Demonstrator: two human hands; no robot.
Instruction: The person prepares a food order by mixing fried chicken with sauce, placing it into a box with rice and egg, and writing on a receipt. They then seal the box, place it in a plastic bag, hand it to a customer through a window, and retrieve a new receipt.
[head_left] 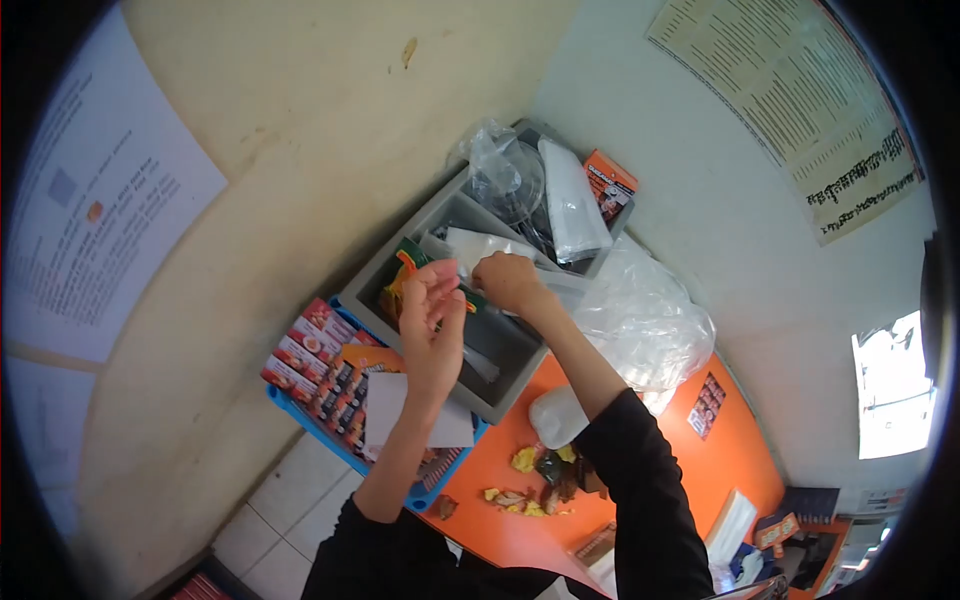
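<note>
My left hand is raised over the near part of a grey divided bin, fingers loosely bent and apart from the thumb, with nothing visible in it. Beside it a green and yellow packet sticks up from a compartment. My right hand reaches over the bin's middle with its fingers curled in. Its fingertips are at the clear plastic bags, and what they pinch, if anything, is hidden. A stack of folded clear bags lies in the far compartment, next to crumpled plastic.
A blue tray with printed small boxes and a white card adjoins the bin. On the orange table are a large clear plastic bag, a white container and yellow-brown scraps. Walls stand close behind.
</note>
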